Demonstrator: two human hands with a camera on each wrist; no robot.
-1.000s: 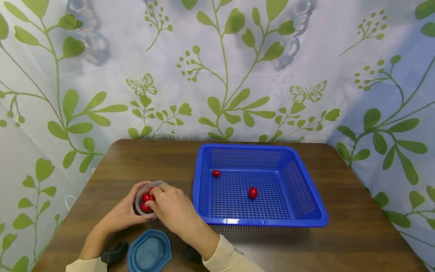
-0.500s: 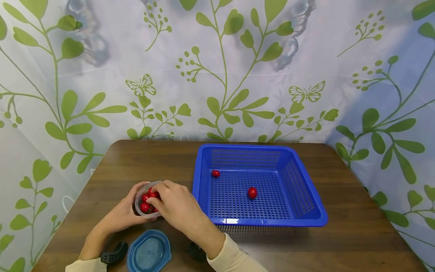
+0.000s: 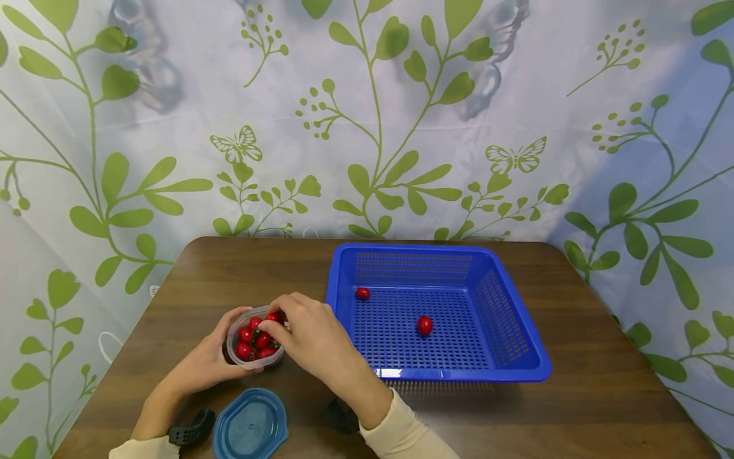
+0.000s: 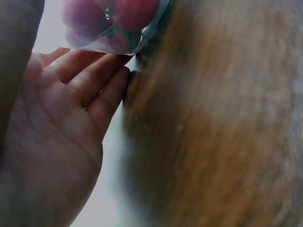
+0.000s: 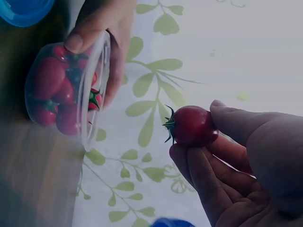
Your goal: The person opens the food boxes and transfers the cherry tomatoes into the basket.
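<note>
My left hand (image 3: pixel 201 360) holds a small clear plastic container (image 5: pixel 86 106) round its side, on the table at the left. Several red cherry tomatoes (image 3: pixel 262 340) with green stems fill it. My right hand (image 3: pixel 323 347) is at the container's right rim, partly covering it in the head view. Between its thumb and fingertips it pinches one cherry tomato (image 5: pixel 193 126), whose green calyx faces the container in the right wrist view. The left wrist view shows the left palm (image 4: pixel 61 127) with its fingers against the container's underside.
A blue plastic basket (image 3: pixel 438 374) stands right of the hands, with one cherry tomato (image 3: pixel 363 293) at its left and another (image 3: pixel 425 326) near its middle. A blue lid (image 3: pixel 250 424) lies at the near edge of the brown table (image 3: pixel 590 382).
My right hand has drawn back rightward from inside the container with a cherry tomato, uncovering more of the tomatoes there. My left hand keeps its hold on the container.
</note>
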